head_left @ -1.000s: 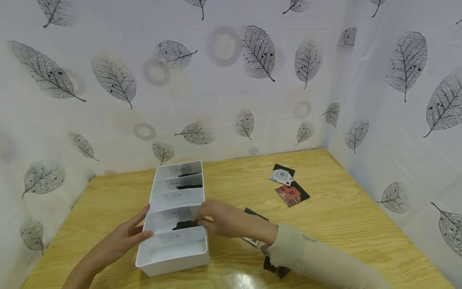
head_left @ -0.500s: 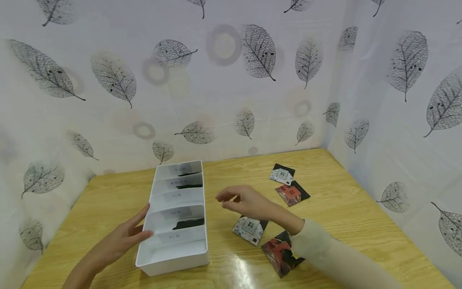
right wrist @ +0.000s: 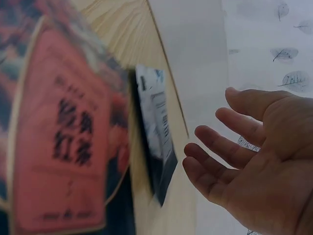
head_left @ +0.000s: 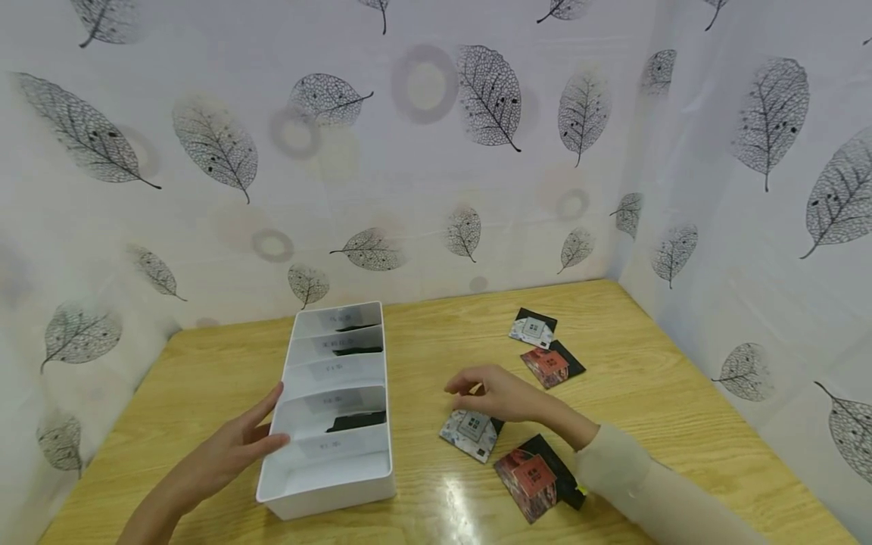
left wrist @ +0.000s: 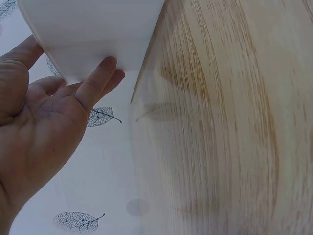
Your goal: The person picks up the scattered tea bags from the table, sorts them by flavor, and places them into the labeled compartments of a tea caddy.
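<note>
A long white box (head_left: 327, 499) with labelled compartments stands left of centre; dark packets (head_left: 357, 421) show in three of its compartments. My left hand (head_left: 228, 458) touches the box's left side, fingers spread along it; in the left wrist view the fingers (left wrist: 100, 81) lie against the white wall (left wrist: 98, 29). My right hand (head_left: 497, 393), holding nothing, hovers over a white-and-black packet (head_left: 470, 433), its fingers loosely bent. Nearer the front lies a red-and-black packet (head_left: 531, 481). The right wrist view shows the hand (right wrist: 254, 161) beside the white packet (right wrist: 156, 117) and the red one (right wrist: 63, 132).
Farther back on the right of the wooden table (head_left: 436, 333) lie another white-and-black packet (head_left: 533, 330) and another red-and-black packet (head_left: 548, 366), touching or nearly so. A leaf-patterned curtain (head_left: 409, 174) surrounds the back and sides.
My right hand has left the box's second-nearest compartment and moved right to above the white packet, uncovering the two near packets. My left hand has stayed at the box.
</note>
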The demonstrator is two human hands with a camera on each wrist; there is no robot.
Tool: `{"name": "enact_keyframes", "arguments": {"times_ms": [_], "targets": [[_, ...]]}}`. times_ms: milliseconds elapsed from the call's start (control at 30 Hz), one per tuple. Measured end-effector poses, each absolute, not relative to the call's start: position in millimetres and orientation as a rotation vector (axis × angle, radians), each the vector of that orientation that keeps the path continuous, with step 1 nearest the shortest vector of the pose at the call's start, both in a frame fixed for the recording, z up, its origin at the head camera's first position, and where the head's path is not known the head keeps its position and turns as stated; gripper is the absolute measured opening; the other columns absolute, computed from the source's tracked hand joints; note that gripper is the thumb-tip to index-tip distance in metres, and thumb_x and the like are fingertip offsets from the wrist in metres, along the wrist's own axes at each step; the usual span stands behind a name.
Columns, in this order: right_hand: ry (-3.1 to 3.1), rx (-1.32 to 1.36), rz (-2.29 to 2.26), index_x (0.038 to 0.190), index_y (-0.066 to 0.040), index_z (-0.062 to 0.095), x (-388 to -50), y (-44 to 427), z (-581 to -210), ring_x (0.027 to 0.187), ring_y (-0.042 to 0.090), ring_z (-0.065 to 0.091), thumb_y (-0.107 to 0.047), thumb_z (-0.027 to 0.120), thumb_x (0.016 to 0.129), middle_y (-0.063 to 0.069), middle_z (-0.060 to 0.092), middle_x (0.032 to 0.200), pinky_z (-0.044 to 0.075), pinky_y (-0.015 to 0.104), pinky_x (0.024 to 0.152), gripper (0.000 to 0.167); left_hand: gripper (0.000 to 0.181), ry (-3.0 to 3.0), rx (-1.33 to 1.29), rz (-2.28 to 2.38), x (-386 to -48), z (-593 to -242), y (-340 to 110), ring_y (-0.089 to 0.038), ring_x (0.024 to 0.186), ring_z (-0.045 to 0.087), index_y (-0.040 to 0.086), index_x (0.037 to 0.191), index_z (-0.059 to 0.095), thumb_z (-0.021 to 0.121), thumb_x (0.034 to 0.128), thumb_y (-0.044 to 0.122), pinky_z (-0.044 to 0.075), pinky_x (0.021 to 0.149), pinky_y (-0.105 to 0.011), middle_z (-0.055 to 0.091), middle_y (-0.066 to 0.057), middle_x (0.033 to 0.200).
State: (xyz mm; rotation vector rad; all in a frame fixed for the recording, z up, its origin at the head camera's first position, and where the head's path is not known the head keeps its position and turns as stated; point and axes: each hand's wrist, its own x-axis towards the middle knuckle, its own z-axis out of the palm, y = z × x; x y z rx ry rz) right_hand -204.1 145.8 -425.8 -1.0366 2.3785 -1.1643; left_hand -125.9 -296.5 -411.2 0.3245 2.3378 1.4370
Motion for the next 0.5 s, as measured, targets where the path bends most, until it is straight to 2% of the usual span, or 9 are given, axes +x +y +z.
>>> {"name": "enact_keyframes", "arguments": {"times_ms": [200, 367, 500], "targets": [[2.374, -1.118, -1.029, 0.127, -0.003, 0.070, -203.9, 156.4, -433.1, 0.118, 0.028, 0.063, -0.013, 0.076, 0.096, 0.009, 0.068, 0.128, 0.053, 0.043, 0.097, 0.033, 0.082, 2.339, 0.308, 1.418, -126.2, -410.1, -296.2, -0.054, 0.144, 0.032, 0.008, 0.166, 0.001, 0.057, 0.1082, 0.022, 0.044, 0.093, -0.016, -0.001, -0.027, 0.169], [2.465, -1.239, -0.759, 0.127, -0.009, 0.073, -202.5, 154.0, -435.6, 0.128, 0.030, 0.055, -0.009, 0.081, 0.090, 0.009, 0.064, 0.135, 0.045, 0.047, 0.106, 0.038, 0.082, 2.331, 0.314, 1.432, -126.5, -409.0, -295.8, -0.055, 0.144, 0.032, 0.007, 0.166, 0.001, 0.057, 0.1082, 0.021, 0.044, 0.092, -0.015, -0.002, -0.027, 0.169], [2.563, -1.226, -0.626, 0.120, -0.014, 0.076, -200.2, 148.5, -435.2, 0.121, 0.029, 0.053, -0.013, 0.084, 0.087, 0.008, 0.063, 0.132, 0.047, 0.044, 0.099, 0.034, 0.082, 2.339, 0.312, 1.430, -125.8, -409.5, -295.9, -0.055, 0.144, 0.032, 0.007, 0.166, 0.001, 0.057, 0.1080, 0.022, 0.044, 0.092, -0.016, -0.001, -0.027, 0.169]]}}
